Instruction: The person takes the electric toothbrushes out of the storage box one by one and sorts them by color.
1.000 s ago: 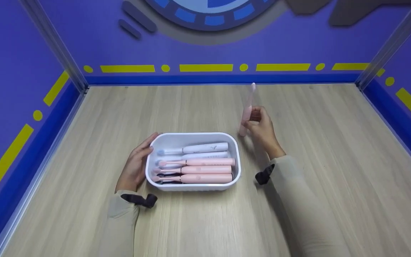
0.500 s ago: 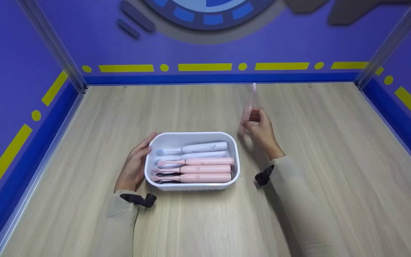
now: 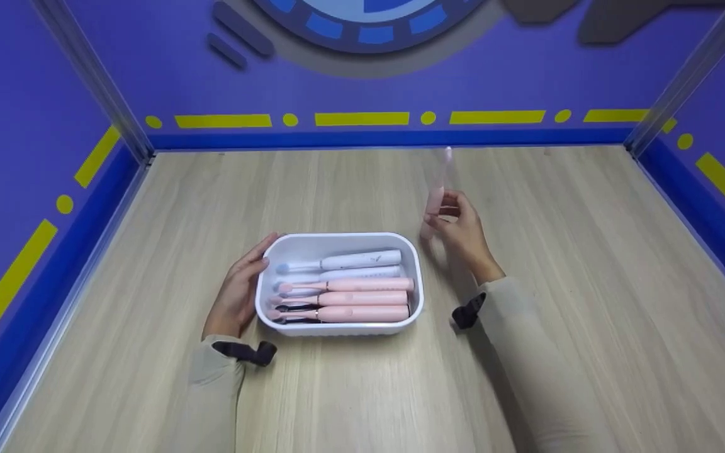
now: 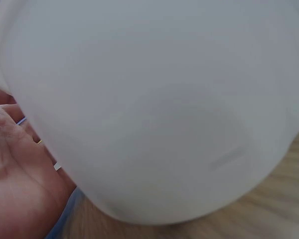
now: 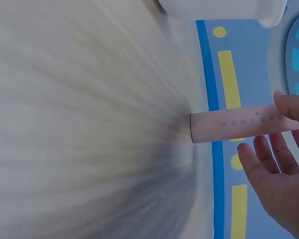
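Observation:
In the head view, a pink electric toothbrush [image 3: 435, 200] stands upright, leaning slightly, right of a white bin [image 3: 337, 328]. My right hand [image 3: 460, 229] pinches its handle between thumb and fingers. A row of small dots runs along the handle [image 5: 239, 122] in the right wrist view, its base end close to the tabletop. My left hand [image 3: 236, 292] rests against the bin's left side with fairly straight fingers, the thumb at the rim. Inside the bin lie pink toothbrushes [image 3: 362, 313], white toothbrushes [image 3: 362, 260] and dark toothbrush parts [image 3: 299, 321] partly covered by the pink ones.
The wood-grain table [image 3: 362, 390] is bounded by a blue back wall [image 3: 362, 94] and side walls with metal corner posts [image 3: 95, 75]. The bin's outer wall [image 4: 154, 109] fills most of the left wrist view.
My right thumb has shifted slightly left across the toothbrush handle. The toothbrush, the bin and my left hand have hardly moved.

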Demonstrator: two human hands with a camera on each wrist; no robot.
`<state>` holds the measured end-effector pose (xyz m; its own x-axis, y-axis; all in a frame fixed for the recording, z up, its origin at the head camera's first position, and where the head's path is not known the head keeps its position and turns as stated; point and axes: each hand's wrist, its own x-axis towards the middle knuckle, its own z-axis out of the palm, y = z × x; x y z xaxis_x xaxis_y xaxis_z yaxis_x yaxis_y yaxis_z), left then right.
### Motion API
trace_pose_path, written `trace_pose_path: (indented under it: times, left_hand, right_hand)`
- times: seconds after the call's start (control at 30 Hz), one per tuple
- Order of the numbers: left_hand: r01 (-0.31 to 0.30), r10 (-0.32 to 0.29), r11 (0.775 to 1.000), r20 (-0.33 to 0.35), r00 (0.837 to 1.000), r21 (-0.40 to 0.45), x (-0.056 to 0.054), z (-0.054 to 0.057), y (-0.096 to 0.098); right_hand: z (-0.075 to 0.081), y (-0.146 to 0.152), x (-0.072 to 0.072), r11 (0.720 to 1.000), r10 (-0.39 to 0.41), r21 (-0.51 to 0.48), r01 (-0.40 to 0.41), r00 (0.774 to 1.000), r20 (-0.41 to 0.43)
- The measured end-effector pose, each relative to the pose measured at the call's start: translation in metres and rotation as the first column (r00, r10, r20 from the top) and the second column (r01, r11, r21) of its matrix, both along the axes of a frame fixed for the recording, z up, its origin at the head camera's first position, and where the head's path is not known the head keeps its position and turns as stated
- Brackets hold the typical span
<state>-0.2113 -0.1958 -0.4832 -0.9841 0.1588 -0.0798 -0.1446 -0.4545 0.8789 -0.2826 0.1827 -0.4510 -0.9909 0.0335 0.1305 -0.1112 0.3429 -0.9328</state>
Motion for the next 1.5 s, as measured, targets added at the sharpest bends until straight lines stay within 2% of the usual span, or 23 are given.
trace_pose_path:
  times: [0.17,0.9,1.1,1.3,1.5]
  left_hand:
    - [0.009,-0.009,0.999,0.004,1.000,0.044,0.000,0.000,0.000]
    - [-0.009,0.009,1.000,0.010,1.000,0.011,0.000,0.000,0.001]
    - [0.012,-0.012,1.000,-0.008,1.000,0.007,-0.001,-0.001,0.000]
    - [0.008,-0.008,1.000,-0.004,1.000,0.007,-0.001,-0.001,0.001]
    - [0.004,-0.004,1.000,-0.006,1.000,0.001,-0.001,-0.001,0.001]
  right_hand:
    - [0.002,0.002,0.002,1.000,0.006,-0.005,-0.006,1.000,-0.015]
    - [0.014,0.013,0.009,1.000,0.001,-0.025,-0.002,0.997,-0.076]
    - [0.018,0.014,0.013,1.000,-0.020,-0.019,0.019,0.996,-0.084]
    - [0.020,0.014,0.018,0.998,-0.029,-0.061,0.024,0.996,-0.083]
    - [0.024,0.014,0.026,0.996,0.004,-0.089,-0.010,0.998,-0.068]
